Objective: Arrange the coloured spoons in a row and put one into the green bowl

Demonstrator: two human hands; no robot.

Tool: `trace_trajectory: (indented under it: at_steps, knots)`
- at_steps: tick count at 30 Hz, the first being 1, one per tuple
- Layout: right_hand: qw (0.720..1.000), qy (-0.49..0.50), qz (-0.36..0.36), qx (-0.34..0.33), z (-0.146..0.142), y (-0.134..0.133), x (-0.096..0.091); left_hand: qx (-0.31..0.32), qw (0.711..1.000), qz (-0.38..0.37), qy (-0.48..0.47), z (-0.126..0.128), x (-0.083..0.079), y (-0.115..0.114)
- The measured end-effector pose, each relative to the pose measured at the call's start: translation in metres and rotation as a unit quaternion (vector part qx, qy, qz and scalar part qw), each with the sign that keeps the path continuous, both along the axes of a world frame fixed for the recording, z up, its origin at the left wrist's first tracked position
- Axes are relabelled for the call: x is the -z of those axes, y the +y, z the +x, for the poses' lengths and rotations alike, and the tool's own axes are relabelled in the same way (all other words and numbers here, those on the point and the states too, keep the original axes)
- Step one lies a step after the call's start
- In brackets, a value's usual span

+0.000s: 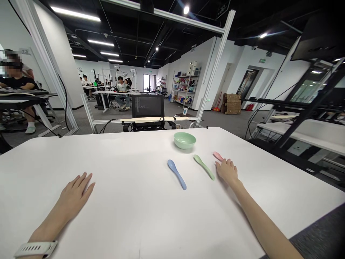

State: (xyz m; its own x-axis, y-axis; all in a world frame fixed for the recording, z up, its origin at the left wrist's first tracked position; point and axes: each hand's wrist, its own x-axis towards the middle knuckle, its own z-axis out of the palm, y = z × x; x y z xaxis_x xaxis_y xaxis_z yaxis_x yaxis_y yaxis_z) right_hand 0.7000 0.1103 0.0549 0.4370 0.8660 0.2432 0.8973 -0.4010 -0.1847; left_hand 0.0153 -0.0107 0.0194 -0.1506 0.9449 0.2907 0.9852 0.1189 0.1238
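Note:
My left hand (77, 196) rests palm down on the white table (121, 216), fingers stretched out and holding nothing. At the right, my right hand (228, 171) is low over a pink spoon (217, 156). Its fingers are bent and a little apart, and they cover the spoon's handle; only the bowl end shows. Left of that hand lies a green spoon (204, 167), and further left a blue spoon (176, 174). Behind the spoons stands a light green bowl (184, 140), upright.
A metal frame (215, 68) rises behind the table's far edge. Beyond it are an office chair (147, 107) and a shelf rack (185, 86). People sit at desks in the background, and another person is at the far left. A black stand (299, 122) is at the right.

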Motion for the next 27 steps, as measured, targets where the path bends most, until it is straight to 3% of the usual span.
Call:
trace_trajectory:
  at_steps: [12,16,18,21,24,27]
  knots:
    - [0.999,-0.006,0.033,-0.023,0.000,-0.001,-0.001,0.001,1.000,0.014,0.000,0.000,0.001,0.000]
    - [0.977,0.005,0.122,-0.174,-0.018,-0.006,-0.020,-0.003,1.000,0.006,0.003,0.002,-0.001,0.000]
    - [0.944,0.025,0.154,-0.291,-0.036,-0.012,-0.029,-0.002,1.000,-0.003,0.000,0.002,-0.003,0.000]
    - [0.884,0.065,0.147,-0.439,-0.072,-0.026,-0.037,-0.003,1.000,-0.007,0.001,0.002,-0.003,-0.001]
    - [0.846,0.096,0.118,-0.510,-0.104,-0.042,-0.039,-0.003,1.000,-0.005,0.003,0.000,-0.001,0.000]
    - [0.832,0.121,0.083,-0.535,-0.122,-0.055,-0.040,0.000,1.000,-0.002,0.004,-0.003,0.002,0.000]
